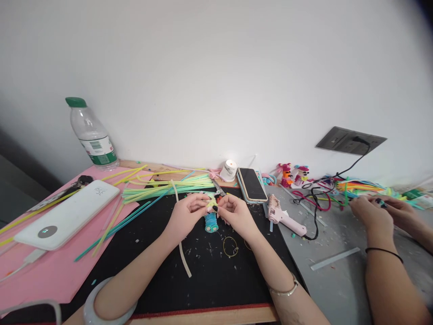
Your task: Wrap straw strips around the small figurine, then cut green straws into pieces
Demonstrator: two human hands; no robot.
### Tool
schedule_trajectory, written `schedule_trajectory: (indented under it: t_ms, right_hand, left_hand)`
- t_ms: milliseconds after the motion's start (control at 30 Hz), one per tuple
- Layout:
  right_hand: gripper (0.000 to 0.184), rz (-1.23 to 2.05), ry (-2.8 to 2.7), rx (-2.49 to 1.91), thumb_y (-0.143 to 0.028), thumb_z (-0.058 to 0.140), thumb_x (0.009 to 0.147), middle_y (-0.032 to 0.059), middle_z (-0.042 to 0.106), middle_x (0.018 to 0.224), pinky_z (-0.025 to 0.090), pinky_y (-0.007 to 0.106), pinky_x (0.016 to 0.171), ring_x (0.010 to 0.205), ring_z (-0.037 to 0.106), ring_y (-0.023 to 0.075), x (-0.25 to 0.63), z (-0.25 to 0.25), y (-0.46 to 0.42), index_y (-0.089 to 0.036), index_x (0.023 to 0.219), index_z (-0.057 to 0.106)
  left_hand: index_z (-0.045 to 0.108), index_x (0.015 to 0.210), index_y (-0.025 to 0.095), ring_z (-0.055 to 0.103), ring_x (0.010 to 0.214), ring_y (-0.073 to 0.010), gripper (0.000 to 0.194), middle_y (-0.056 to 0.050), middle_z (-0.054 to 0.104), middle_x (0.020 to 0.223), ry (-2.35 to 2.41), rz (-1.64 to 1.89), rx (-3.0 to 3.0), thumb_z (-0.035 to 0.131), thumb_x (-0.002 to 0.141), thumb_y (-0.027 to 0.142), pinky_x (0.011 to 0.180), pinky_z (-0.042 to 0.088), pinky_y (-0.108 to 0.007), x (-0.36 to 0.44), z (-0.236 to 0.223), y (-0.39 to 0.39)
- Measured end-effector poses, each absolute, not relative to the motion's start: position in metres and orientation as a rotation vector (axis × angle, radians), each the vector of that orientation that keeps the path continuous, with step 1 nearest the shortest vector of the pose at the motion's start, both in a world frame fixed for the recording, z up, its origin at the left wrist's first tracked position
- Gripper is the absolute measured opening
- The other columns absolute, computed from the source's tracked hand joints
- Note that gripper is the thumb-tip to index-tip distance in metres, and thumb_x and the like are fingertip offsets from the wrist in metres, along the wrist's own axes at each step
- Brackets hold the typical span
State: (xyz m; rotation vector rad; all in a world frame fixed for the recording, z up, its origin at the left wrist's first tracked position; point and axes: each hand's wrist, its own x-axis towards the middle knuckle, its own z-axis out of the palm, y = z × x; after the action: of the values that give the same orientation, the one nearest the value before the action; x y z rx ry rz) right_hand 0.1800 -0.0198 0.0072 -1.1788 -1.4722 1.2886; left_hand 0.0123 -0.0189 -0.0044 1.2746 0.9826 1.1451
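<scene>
Between my two hands is a small pipe-cleaner figure [211,222] with a yellow upper part, a black round bit and a blue wound body. My left hand [192,213] pinches its yellow part from the left. From the other side, my right hand [236,214] closes on the figure near the black bit. My fingers cover much of the upper part. Below them lies a black mat [209,280] with a yellowish ring [230,247] and small scraps. A cream pipe cleaner [184,259] lies beside my left hand.
Green and yellow pipe cleaners [172,186] lie behind my hands. A phone [252,184] and pink glue gun [284,217] are to the right, a power bank [69,214] and bottle [93,135] to the left. Another person's hands [374,214] work at far right.
</scene>
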Motion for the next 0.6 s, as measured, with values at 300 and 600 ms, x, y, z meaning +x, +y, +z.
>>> schedule_trajectory:
  t_ms: [300, 600]
  right_hand:
    - [0.017, 1.257, -1.492, -1.119, -0.024, 0.062, 0.073, -0.0062, 0.049, 0.063, 0.033, 0.017, 0.039, 0.042, 0.041, 0.0041, 0.1813, 0.0057, -0.0196, -0.018, 0.082, 0.049]
    - [0.019, 1.319, -1.537, -1.092, -0.030, 0.062, 0.074, -0.0034, 0.050, 0.060, 0.040, 0.022, 0.045, 0.047, 0.049, 0.0081, 0.1831, 0.0077, -0.0192, -0.016, 0.087, 0.062]
  left_hand:
    - [0.057, 0.099, 0.019, 0.068, 0.083, -0.0197, 0.027, -0.004, 0.071, 0.080, 1.002, 1.156, 1.464, 0.063, 0.073, 0.024, 0.080, 0.053, -0.033, 0.0134, -0.0069, -0.0207]
    - [0.055, 0.100, 0.021, 0.068, 0.083, -0.0192, 0.025, -0.003, 0.071, 0.083, 1.006, 1.142, 1.538, 0.060, 0.076, 0.026, 0.080, 0.052, -0.032, 0.0114, -0.0015, -0.0248]
